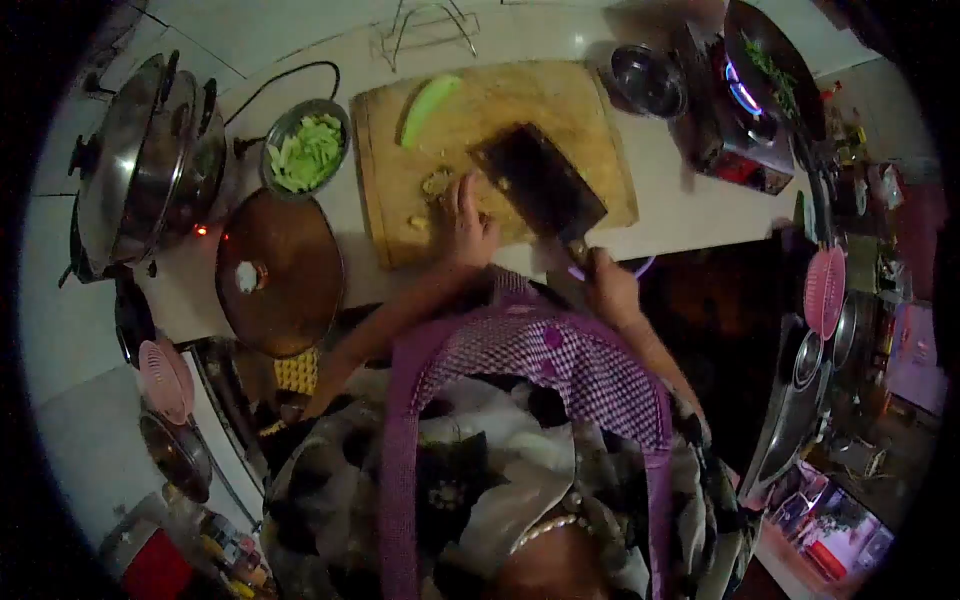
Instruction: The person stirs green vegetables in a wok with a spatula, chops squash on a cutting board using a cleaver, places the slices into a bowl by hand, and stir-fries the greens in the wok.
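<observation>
My right hand grips the handle of a dark, broad cleaver, whose blade lies slanted over the right half of a wooden cutting board. On the board left of the blade is my left hand, its fingers pointing away from me beside small pale chopped pieces. Whether it pinches any of them is too dim to tell. A long light-green vegetable piece rests near the board's back left. Sliced green vegetable fills a metal bowl left of the board.
A round brown lid and a large steel pot stand at the left. At the back right are a dark bowl and a lit gas stove under a wok holding greens. A wire rack stands behind the board.
</observation>
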`<control>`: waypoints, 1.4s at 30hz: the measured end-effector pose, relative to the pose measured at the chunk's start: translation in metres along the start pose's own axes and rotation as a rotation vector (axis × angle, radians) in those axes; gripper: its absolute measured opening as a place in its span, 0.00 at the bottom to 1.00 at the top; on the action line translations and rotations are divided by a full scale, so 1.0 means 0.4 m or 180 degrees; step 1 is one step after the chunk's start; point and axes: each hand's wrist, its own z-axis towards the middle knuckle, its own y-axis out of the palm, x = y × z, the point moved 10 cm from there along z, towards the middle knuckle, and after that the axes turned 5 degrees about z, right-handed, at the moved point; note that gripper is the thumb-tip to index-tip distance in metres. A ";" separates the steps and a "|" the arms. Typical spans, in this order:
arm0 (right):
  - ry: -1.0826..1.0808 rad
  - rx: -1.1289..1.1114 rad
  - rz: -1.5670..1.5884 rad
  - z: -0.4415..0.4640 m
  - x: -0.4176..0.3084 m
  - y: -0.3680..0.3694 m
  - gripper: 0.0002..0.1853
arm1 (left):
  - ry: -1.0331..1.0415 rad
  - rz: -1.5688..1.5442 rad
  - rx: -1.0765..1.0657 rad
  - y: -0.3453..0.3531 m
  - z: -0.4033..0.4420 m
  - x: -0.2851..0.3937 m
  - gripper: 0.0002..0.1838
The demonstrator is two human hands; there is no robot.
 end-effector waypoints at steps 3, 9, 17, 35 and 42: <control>-0.0062 0.0583 0.0311 -0.008 0.009 -0.093 0.21 | 0.0292 -0.0512 0.0314 0.005 0.020 0.002 0.41; -0.0203 0.0287 0.0246 0.039 0.063 -0.037 0.18 | 0.0816 0.0566 0.0745 -0.008 0.047 0.044 0.38; -0.0142 0.0129 0.0227 0.060 0.171 0.120 0.17 | 0.0435 -0.0215 0.0841 -0.016 0.015 0.021 0.35; -0.0379 0.0248 0.1168 0.029 0.092 -0.173 0.26 | 0.0769 0.1120 0.0111 0.084 0.063 0.123 0.19; -0.0554 0.1020 0.1950 0.075 0.149 -0.280 0.22 | 0.0976 0.1604 -0.0117 0.151 0.126 0.160 0.16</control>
